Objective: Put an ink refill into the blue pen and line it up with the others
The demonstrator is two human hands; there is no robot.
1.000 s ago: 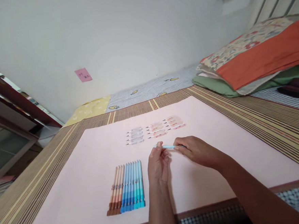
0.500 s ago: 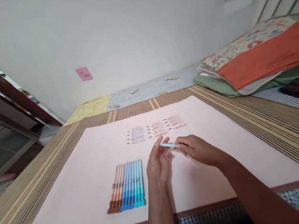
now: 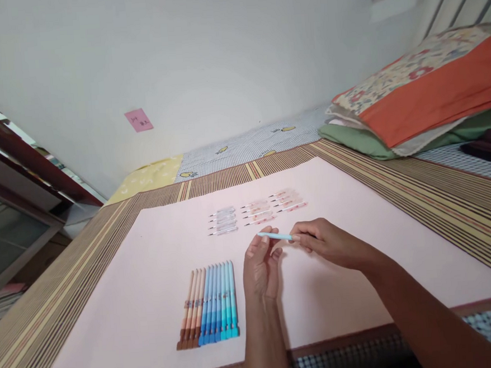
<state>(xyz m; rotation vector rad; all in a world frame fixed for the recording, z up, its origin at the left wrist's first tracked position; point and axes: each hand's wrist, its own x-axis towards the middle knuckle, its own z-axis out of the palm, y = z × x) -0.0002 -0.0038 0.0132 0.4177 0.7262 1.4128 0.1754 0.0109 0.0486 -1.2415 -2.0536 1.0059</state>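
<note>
One blue pen (image 3: 275,236): left hand (image 3: 259,264) touches again.

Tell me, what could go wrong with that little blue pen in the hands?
The right hand pinches the light blue pen only at one end, so it might slip onto the pink sheet. The left hand sits close to the small clear parts; a bump could scatter them. The left forearm lies beside the row of pens and might nudge it.
</note>
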